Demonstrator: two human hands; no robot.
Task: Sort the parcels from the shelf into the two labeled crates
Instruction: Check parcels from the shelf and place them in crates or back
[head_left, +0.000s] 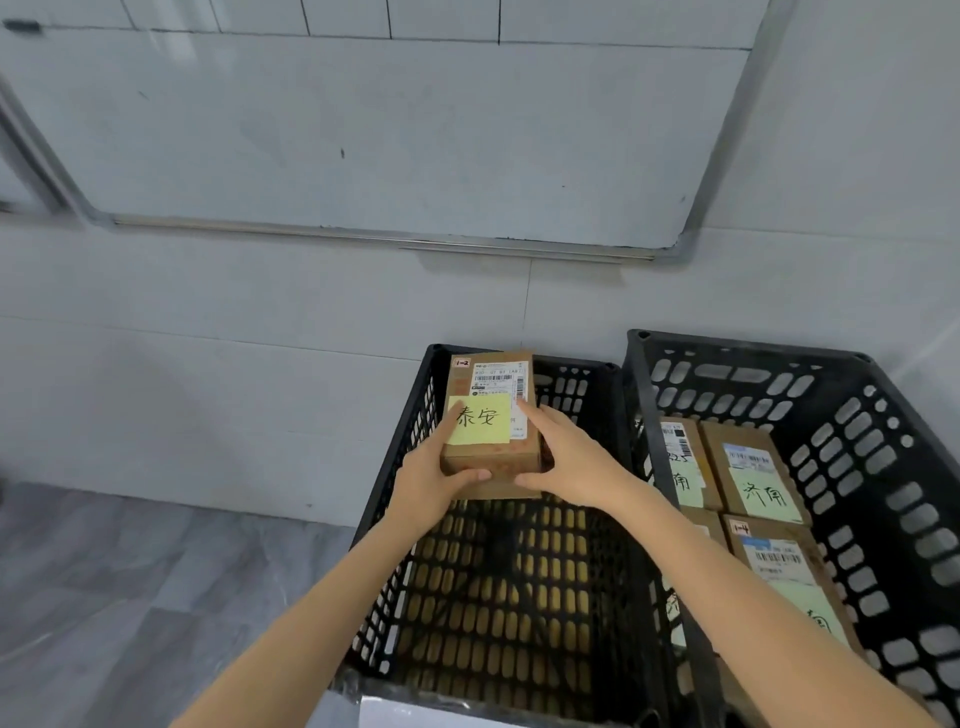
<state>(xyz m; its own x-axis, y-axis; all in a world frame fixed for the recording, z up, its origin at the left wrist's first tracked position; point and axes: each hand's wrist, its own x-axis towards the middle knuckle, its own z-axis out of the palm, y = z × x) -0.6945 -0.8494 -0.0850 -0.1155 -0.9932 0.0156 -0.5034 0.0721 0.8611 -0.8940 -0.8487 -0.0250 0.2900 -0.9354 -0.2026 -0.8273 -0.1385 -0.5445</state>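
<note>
Left fingers curl round the near edge of a small cardboard box, and the right fingers are laid along its right side, thumb tucked under the front. So the left hand and the right hand both grip it. A yellow note sits on top. The box is over the far end of the left crate. Just beside it, the right crate holds several parcels with green notes. Grey floor lies to the left.
</note>
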